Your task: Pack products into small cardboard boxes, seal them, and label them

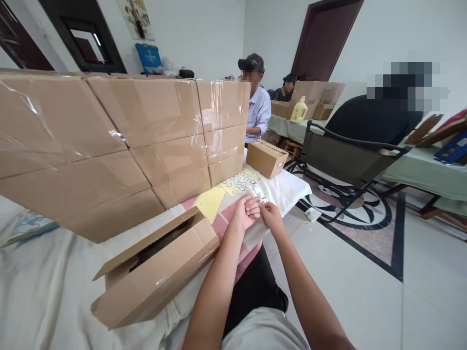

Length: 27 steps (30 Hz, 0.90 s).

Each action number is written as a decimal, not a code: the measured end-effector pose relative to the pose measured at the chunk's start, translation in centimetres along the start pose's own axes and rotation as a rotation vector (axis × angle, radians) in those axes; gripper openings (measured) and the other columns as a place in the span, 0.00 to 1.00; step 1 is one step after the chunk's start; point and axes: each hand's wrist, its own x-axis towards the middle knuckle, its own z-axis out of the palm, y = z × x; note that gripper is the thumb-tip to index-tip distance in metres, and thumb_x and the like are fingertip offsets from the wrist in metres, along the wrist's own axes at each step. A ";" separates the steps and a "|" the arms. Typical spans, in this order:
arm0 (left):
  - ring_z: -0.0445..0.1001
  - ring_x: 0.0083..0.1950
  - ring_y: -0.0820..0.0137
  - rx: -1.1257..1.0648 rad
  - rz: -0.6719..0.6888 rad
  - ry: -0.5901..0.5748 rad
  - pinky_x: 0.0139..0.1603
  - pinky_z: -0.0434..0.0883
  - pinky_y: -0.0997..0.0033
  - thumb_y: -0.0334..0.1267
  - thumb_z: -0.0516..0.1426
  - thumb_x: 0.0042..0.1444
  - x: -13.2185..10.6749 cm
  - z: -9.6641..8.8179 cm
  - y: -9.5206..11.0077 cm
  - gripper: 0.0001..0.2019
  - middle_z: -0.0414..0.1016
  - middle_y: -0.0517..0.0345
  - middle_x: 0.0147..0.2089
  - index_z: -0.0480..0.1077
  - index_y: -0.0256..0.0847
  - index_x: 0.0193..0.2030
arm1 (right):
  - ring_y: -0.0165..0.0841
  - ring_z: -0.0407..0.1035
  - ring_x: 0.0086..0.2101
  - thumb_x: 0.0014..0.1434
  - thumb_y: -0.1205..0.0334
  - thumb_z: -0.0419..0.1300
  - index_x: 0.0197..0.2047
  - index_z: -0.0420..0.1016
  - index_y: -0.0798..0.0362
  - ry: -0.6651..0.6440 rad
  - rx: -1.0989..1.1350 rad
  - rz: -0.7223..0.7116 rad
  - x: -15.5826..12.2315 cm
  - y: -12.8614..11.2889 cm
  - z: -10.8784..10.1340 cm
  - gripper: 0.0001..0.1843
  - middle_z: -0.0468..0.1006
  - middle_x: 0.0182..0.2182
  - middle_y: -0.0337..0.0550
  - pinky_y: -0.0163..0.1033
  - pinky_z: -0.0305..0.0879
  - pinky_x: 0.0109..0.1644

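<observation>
White-clothed table (44,272) carries stacked cardboard boxes (109,141); at its near edge, left hand (247,212) and right hand (270,214) meet, both pinching a small white item (257,193); yellow sticker sheets (239,183) lie just beyond.

On your left, a wall of taped cardboard boxes (109,141) stands on the white-covered table (44,282). Near you, an open carton (160,272) lies on its side. Farther off sits a small closed box (266,158), and a person in a cap (255,97) is seated beyond it. To your right, a dark folding chair (339,160) stands on the tiled floor (365,291). A yellow bottle (299,111) rests on the far table (288,127).
</observation>
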 end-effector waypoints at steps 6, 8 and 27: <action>0.44 0.15 0.79 0.006 0.002 -0.009 0.17 0.47 0.77 0.35 0.54 0.64 0.4 -0.3 -0.2 0.06 0.45 0.74 0.16 0.69 0.35 0.38 | 0.24 0.50 0.15 0.47 0.46 0.67 0.25 0.61 0.48 -0.118 0.117 0.125 0.1 0.1 -0.9 0.21 0.60 0.15 0.29 0.32 0.45 0.18; 0.44 0.15 0.80 0.007 0.003 -0.010 0.18 0.47 0.76 0.34 0.55 0.63 0.4 -0.4 -0.2 0.05 0.45 0.74 0.16 0.69 0.35 0.37 | 0.23 0.51 0.16 0.48 0.48 0.67 0.26 0.62 0.49 -0.149 0.153 0.150 0.2 -0.2 -1.1 0.19 0.62 0.15 0.30 0.31 0.45 0.18; 0.46 0.15 0.80 0.117 0.037 -0.013 0.17 0.48 0.77 0.38 0.59 0.59 0.7 -1.2 0.3 0.07 0.46 0.74 0.17 0.71 0.35 0.37 | 0.19 0.46 0.12 0.49 0.58 0.63 0.26 0.58 0.50 -0.273 0.409 0.254 0.7 -0.6 -3.1 0.15 0.72 0.19 0.35 0.32 0.40 0.16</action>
